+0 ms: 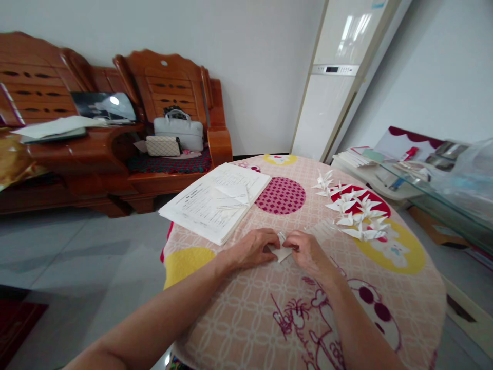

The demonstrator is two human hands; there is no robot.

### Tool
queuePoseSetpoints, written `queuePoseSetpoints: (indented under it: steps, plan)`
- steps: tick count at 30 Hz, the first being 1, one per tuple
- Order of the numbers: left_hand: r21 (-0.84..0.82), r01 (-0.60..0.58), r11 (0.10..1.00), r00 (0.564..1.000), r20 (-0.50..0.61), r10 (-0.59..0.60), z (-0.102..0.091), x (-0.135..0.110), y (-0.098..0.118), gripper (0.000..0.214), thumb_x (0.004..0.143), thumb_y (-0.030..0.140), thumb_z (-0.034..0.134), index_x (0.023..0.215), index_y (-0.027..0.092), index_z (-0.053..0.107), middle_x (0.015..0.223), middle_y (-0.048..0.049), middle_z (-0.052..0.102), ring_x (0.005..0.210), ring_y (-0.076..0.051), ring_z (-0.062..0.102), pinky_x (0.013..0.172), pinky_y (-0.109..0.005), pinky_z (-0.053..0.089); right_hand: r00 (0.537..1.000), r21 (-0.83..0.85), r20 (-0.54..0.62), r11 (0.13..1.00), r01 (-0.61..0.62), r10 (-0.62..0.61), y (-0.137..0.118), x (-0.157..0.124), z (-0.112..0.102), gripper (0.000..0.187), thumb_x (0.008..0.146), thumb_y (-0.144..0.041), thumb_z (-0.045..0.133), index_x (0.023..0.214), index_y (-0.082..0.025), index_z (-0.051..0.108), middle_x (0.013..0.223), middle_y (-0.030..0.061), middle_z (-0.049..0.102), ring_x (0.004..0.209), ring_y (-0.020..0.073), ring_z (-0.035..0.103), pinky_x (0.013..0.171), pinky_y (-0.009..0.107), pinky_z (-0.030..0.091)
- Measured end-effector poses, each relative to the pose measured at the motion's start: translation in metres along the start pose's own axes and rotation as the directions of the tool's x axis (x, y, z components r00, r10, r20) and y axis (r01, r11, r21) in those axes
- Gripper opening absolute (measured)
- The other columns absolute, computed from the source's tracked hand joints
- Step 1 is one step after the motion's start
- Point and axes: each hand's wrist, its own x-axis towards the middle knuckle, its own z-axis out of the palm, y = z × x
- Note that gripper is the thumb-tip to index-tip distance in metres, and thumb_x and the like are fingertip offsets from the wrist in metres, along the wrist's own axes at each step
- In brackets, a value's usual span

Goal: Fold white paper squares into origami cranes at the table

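1. White folded paper (pixel 283 254), small and pointed toward the person, sits between the two hands, over the near-middle part of the tabletop (pixel 234 318).
2. The left hand (pixel 257 247) has its fingers closed on the left side of the folded paper, thumb beneath and index finger near the top.
3. The right hand (pixel 310 253) pinches the upper right edge, its fingers curled together; the exact contact of the tips is partly hidden.
4. The tabletop wears a pink patterned cloth with yellow, red and checked magenta circles, plus cartoon outlines near the right forearm.
5. To the left of the hands, well clear of the fingers, lies a stack of printed sheets (pixel 192 209), turned at an angle; a loose creased sheet (pixel 233 194) rests on top of it.
6. To the right, a cluster of white paper cranes (pixel 361 235) stands close together, several over the red circle.
7. Beyond the tabletop are carved wooden chairs (pixel 175 77); one seat carries a grey handbag (pixel 191 136) with a quilted purse (pixel 164 146) just in front.
8. A tall white air conditioner (pixel 327 105) stands behind, and a glass shelf (pixel 435 187) runs along the right.
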Motion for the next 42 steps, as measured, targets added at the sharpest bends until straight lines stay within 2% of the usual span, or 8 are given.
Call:
queuePoseSetpoints:
  steps: [6,12,21,25,28,32,37,42]
  plan:
    - [0.069,-0.057,0.996,0.998,0.021,0.056,0.005,-0.002,0.002,0.021,0.080,0.028,0.069,0.096,0.016,0.063,0.095,-0.0064,0.065,0.092,-0.019,0.059,0.081,-0.027,0.041,1.000,0.039,0.009,0.999,0.017,-0.017,0.004,-0.003,-0.004,0.033,0.059,0.006,0.046,0.072,-0.015,0.067,0.076,0.0030,0.061,0.075,0.0159,0.057,0.066,0.024,0.039]
    - [0.084,-0.091,0.992,0.996,0.033,0.088,0.003,-0.004,0.003,0.016,0.088,0.031,0.059,0.094,0.017,0.063,0.094,-0.0069,0.065,0.091,-0.018,0.059,0.081,-0.027,0.042,0.997,-0.001,0.067,1.000,-0.031,0.031,0.000,-0.004,-0.006,0.026,0.064,0.003,0.054,0.076,-0.016,0.068,0.081,0.0033,0.061,0.078,0.0170,0.058,0.069,0.026,0.040]
    - [0.124,-0.054,0.991,0.998,0.045,0.049,0.002,-0.004,0.007,0.022,0.095,0.025,0.044,0.091,0.016,0.064,0.090,-0.0072,0.065,0.085,-0.016,0.060,0.078,-0.025,0.042,0.995,-0.026,0.072,0.998,-0.061,0.063,-0.006,-0.004,-0.010,0.023,0.069,0.002,0.058,0.076,-0.017,0.069,0.082,0.0028,0.063,0.079,0.0167,0.059,0.071,0.026,0.041]
    - [0.182,-0.042,0.982,0.999,0.020,0.039,0.007,-0.004,0.008,0.018,0.093,0.021,0.047,0.089,0.016,0.064,0.088,-0.0068,0.065,0.085,-0.016,0.059,0.075,-0.025,0.041,0.994,-0.029,0.084,0.997,-0.065,0.068,-0.008,-0.004,-0.010,0.017,0.070,-0.002,0.064,0.077,-0.016,0.070,0.083,0.0032,0.064,0.080,0.0173,0.059,0.072,0.026,0.042]
    - [0.177,0.014,0.984,0.999,-0.037,-0.007,0.011,-0.004,0.007,0.018,0.091,0.019,0.049,0.085,0.016,0.066,0.085,-0.0063,0.064,0.085,-0.016,0.058,0.074,-0.025,0.041,0.994,-0.026,0.088,0.998,-0.057,0.059,-0.008,-0.004,-0.009,0.014,0.072,-0.004,0.065,0.074,-0.016,0.071,0.085,0.0039,0.064,0.080,0.0169,0.059,0.073,0.026,0.043]
    - [0.063,0.130,0.989,0.986,-0.117,-0.122,0.015,-0.004,0.007,0.013,0.085,0.016,0.055,0.080,0.016,0.067,0.082,-0.0044,0.063,0.081,-0.015,0.058,0.073,-0.023,0.042,0.995,-0.006,0.083,0.999,-0.054,0.055,-0.007,-0.003,-0.008,0.016,0.077,-0.004,0.062,0.071,-0.016,0.071,0.084,0.0037,0.064,0.078,0.0154,0.059,0.073,0.026,0.042]
    - [-0.069,0.306,0.949,0.934,-0.170,-0.314,0.015,-0.003,0.010,0.009,0.079,0.017,0.059,0.075,0.016,0.067,0.080,-0.0025,0.063,0.074,-0.013,0.057,0.067,-0.023,0.041,0.995,0.044,0.049,0.995,-0.084,0.082,-0.010,-0.001,-0.008,0.020,0.080,-0.005,0.059,0.068,-0.016,0.070,0.078,0.0027,0.063,0.074,0.0140,0.058,0.069,0.025,0.041]
    - [-0.110,0.386,0.916,0.893,-0.203,-0.401,0.017,-0.001,0.012,0.013,0.079,0.017,0.057,0.068,0.015,0.064,0.084,-0.0028,0.063,0.074,-0.012,0.057,0.067,-0.023,0.042,0.990,0.030,0.030,0.990,-0.135,0.135,-0.011,0.002,-0.004,0.021,0.080,-0.005,0.057,0.065,-0.016,0.065,0.074,0.0015,0.059,0.072,0.0136,0.056,0.066,0.024,0.040]
